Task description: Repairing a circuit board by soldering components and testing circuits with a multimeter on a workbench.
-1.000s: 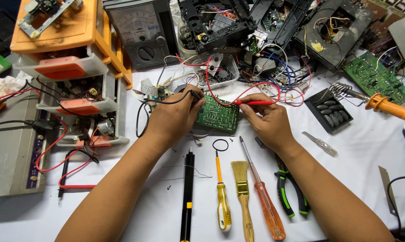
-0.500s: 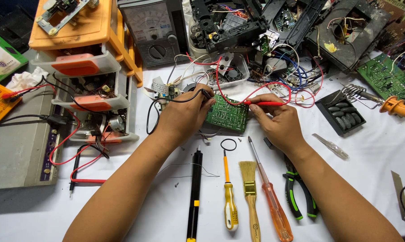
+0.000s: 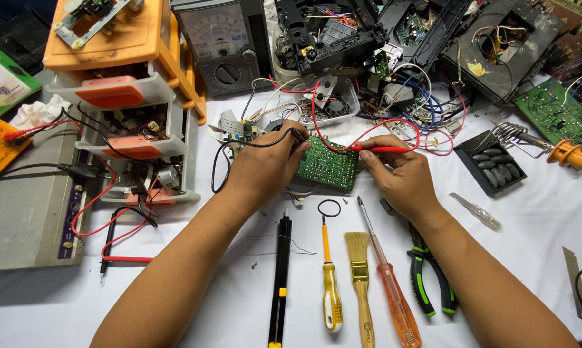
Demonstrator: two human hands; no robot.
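Left hand point(image 3: 265, 169) closed around a thin black test probe point(image 3: 297, 135), tip pressed down at the upper left edge of a small green rectangular circuit board point(image 3: 328, 166); fingertips curled under and hidden behind the knuckles, so exact contact with the board hard to make out. Right hand point(image 3: 400, 177) pinching a slim red test probe point(image 3: 384, 149), laid nearly flat across the board's upper right corner; probe tip covered by the thumb and forefinger. Board resting on the white tabletop point(image 3: 239, 283) between both hands, left edge partly covered by the left hand.

Red lead point(image 3: 317, 106) looping up from the probe and disappearing into a tangle of wires and dismantled black casings point(image 3: 342, 38) at the far edge. Grey analogue meter point(image 3: 223, 42) standing behind, top cut off by the frame.

Nearer the body, laid out in a row: black rod-shaped tool with yellow bands point(image 3: 280, 277), yellow-handled small screwdriver point(image 3: 329, 283), wooden-handled flat brush point(image 3: 358, 283), orange transparent-handled screwdriver point(image 3: 391, 290), and green-and-black pliers point(image 3: 426, 283) partly hidden under the right forearm. At left, orange plastic drawer unit point(image 3: 120, 71), contents too cluttered to identify.
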